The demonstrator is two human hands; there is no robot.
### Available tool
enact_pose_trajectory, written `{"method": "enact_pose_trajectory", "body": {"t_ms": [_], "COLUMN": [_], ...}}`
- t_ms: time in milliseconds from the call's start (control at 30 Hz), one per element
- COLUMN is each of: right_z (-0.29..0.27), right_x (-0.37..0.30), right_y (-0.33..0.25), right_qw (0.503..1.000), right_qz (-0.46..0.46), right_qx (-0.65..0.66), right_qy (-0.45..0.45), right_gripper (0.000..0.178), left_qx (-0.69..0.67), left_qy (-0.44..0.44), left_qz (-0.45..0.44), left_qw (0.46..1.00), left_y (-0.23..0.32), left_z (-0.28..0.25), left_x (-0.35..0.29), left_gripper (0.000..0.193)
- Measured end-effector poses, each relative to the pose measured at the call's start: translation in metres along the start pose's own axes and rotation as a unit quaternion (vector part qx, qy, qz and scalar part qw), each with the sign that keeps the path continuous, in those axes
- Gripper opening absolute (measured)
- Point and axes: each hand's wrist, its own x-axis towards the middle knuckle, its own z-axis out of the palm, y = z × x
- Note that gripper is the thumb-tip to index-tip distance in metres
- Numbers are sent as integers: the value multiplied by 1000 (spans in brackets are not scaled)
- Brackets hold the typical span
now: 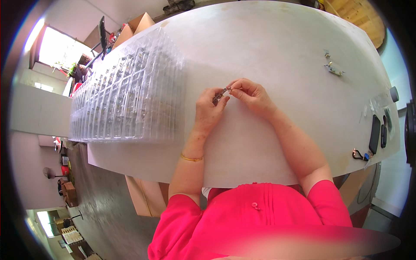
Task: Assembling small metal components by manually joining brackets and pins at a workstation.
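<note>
Over the middle of the white table [255, 143], my two hands meet around a small dark metal part [219, 96]. My left hand [209, 106] grips it between thumb and fingers. From the other side, my right hand [253, 96] pinches the part's tip; a small, shiny piece shows at its fingertips, too small to name. Much of the part is covered by my fingers. Close by on the left stands a stack of clear plastic trays [130, 95], with many small metal parts in their compartments.
Small metal pieces [333, 69] lie at the table's far right. Nearer on the right are a black phone-like slab [375, 134], a slim black object [384, 132] and small black-handled snips [358, 154]. A cardboard box [145, 197] sits below the front edge at left.
</note>
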Motion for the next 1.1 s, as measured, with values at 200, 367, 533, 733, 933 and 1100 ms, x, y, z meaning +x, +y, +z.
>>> {"method": "enact_pose_trajectory", "body": {"t_ms": [200,367,533,733,933,1100], "right_z": [-2,-7,-6,5,16,26], "right_x": [1,6,4,1,1,-4], "right_y": [2,-4,-2,2,-5,-12], "right_qw": [997,970,958,965,988,992], "right_qz": [15,47,84,107,71,67], "right_qx": [-48,186,243,221,40,-44], "right_qy": [61,151,131,88,130,93], "right_gripper": [8,12,12,14,16,15], "left_qx": [-35,-331,-389,-363,-390,-369], "left_qy": [-56,-56,-78,-63,-52,-84], "left_qz": [-54,2,-47,-51,-100,-149], "left_qw": [996,942,917,928,914,913], "left_y": [4,-3,-2,-9,-14,-12], "left_z": [-2,-10,-6,-6,-9,-11], "left_x": [0,6,5,7,6,6], "left_gripper": [38,55,40,28,27,26]}}
